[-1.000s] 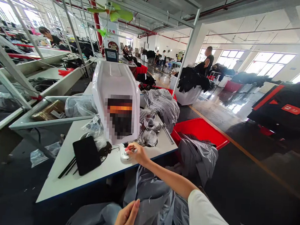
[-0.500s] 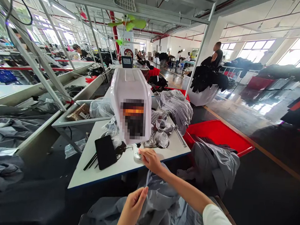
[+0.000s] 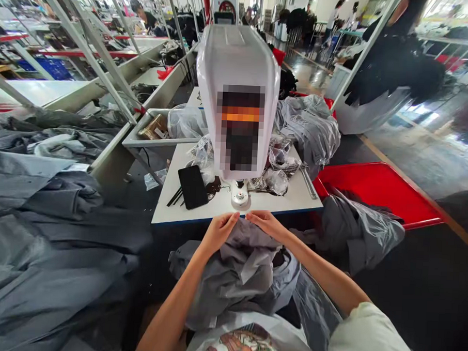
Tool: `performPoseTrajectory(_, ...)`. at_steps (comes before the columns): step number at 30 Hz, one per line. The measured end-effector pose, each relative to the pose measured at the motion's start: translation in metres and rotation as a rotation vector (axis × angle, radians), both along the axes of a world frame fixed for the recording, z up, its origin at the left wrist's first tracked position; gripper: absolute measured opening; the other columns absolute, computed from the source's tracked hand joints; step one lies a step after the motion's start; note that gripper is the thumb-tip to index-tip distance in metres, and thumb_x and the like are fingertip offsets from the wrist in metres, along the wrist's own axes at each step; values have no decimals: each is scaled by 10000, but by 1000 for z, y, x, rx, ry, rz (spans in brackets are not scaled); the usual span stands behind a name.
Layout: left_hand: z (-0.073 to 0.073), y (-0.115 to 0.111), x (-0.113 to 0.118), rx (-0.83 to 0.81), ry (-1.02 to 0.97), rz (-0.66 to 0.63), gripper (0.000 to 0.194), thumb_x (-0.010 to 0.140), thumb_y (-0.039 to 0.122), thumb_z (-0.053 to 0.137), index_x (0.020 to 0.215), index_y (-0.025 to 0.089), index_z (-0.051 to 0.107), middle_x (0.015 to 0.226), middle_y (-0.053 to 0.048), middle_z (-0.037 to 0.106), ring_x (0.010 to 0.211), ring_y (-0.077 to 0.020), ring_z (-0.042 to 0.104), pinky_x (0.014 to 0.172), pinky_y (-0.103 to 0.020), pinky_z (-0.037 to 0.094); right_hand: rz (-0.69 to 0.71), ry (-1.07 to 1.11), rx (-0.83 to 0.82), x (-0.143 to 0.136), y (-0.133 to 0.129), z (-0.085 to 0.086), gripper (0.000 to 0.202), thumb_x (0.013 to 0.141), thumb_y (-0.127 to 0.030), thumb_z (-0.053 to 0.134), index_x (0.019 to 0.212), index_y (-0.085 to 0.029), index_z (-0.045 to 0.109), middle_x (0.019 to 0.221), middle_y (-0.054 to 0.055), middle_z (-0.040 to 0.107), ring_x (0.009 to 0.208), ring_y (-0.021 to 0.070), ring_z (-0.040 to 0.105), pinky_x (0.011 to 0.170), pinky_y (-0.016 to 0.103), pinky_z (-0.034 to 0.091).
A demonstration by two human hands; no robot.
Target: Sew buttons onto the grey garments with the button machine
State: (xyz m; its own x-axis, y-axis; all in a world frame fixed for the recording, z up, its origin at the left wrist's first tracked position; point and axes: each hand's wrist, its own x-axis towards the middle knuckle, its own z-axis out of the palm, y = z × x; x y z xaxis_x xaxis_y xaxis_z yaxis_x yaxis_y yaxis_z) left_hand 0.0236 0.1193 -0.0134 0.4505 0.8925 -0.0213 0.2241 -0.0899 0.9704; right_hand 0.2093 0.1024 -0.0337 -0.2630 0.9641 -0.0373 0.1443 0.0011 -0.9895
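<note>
A crumpled grey garment (image 3: 249, 261) lies over my lap, its upper edge raised to the front of the worktable. My left hand (image 3: 220, 232) pinches that edge between thumb and fingers. Close beside it, my right hand (image 3: 268, 224) is also closed on the cloth, fingertips nearly meeting the left ones. Just beyond both hands stands a white press machine (image 3: 239, 56) with a tall rounded head. Its small round lower die (image 3: 240, 197) sits under the head, apart from the fabric. What lies right between the fingertips is too small to make out.
On the white table (image 3: 166, 211) lie a black phone-like slab (image 3: 193, 187), plastic bags of small parts (image 3: 276, 181) and a metal strip (image 3: 308, 181). A red bin (image 3: 388, 198) with grey garments stands at right. Grey cloth (image 3: 51, 271) is heaped at left. Other people work farther back.
My right hand has come back from the machine's lower die to the cloth. My left hand has risen forward with the garment edge. The view has tilted down.
</note>
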Motion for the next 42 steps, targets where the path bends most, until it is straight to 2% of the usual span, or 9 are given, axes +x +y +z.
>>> performPoseTrajectory(2,-3,12,-1,33,27,56,445,871,533,433,624,173,350,618,25,256,593,-92,256,543,-233,225,-23,6,10,2,1,2,480,842,-603,531,798,-132,614,652,1,526,562,93,428,509,212,321)
performPoseTrajectory(6,-8,31,0,81,26,99,454,877,533,413,613,185,290,598,32,221,564,-91,229,525,-241,201,-80,-99,151,-1,7,2,366,839,-499,577,945,-150,610,872,35,600,795,141,523,692,236,389)
performPoseTrajectory(11,-8,49,7,160,72,104,463,877,533,401,600,192,258,567,37,225,547,-96,235,526,-252,196,-215,-225,233,-9,23,-11,276,891,-406,448,811,-162,549,774,15,566,740,145,503,691,255,373)
performPoseTrajectory(16,-18,72,22,238,138,236,425,885,495,355,597,187,307,577,29,300,581,-109,308,569,-250,234,-401,-254,277,-14,50,-16,327,884,-477,425,773,-181,506,719,7,536,688,147,491,640,255,353)
performPoseTrajectory(20,-28,85,30,242,216,279,391,861,442,416,577,183,340,565,36,336,575,-104,329,575,-243,235,-497,-297,284,-16,67,-17,365,847,-536,461,730,-191,486,703,4,556,674,150,516,653,258,366)
performPoseTrajectory(24,-33,88,34,254,348,336,359,854,394,471,573,176,415,557,32,410,577,-107,367,575,-238,236,-571,-352,296,-16,73,-23,349,856,-525,447,736,-199,481,724,6,581,693,157,546,679,261,378)
performPoseTrajectory(29,-33,84,38,309,472,412,323,875,374,487,617,181,495,587,8,503,586,-124,409,582,-248,215,-574,-400,297,-16,74,-31,357,866,-539,443,760,-203,500,729,15,612,675,165,554,667,262,371)
performPoseTrajectory(35,-34,89,36,312,507,382,348,896,396,466,624,188,528,617,-10,557,600,-136,465,583,-256,220,-604,-393,313,-17,76,-34,316,875,-495,466,767,-202,511,717,3,612,679,162,559,672,256,366)
performPoseTrajectory(42,-40,85,38,315,523,412,342,914,400,449,663,194,555,624,-12,563,614,-145,502,589,-254,255,-609,-398,284,-21,74,-37,346,871,-535,447,779,-206,499,705,7,602,670,168,556,651,255,355)
